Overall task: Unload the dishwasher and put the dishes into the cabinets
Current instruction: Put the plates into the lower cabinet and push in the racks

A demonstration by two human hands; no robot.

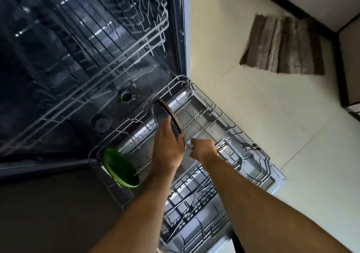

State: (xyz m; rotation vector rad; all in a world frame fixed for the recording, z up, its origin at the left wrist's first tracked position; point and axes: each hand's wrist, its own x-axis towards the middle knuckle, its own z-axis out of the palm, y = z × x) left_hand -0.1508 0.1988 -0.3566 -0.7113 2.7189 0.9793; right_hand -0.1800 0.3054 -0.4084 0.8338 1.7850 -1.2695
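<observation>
Plate (165, 114) on edge in left hand (167, 147), above lower rack (243, 155).

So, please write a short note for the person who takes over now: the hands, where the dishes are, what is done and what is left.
Left hand: grips a dark plate on edge over the pulled-out lower rack.
Right hand: open, holds nothing, reaching beside the plate above the rack.
Green plate: stands in the rack's left corner.
Cutlery basket: holds forks, near the front.
Upper rack: nothing plainly visible in it.
Done: the dark plate is lifted.
Left: carry it to a cabinet, then the green plate and the cutlery.
</observation>
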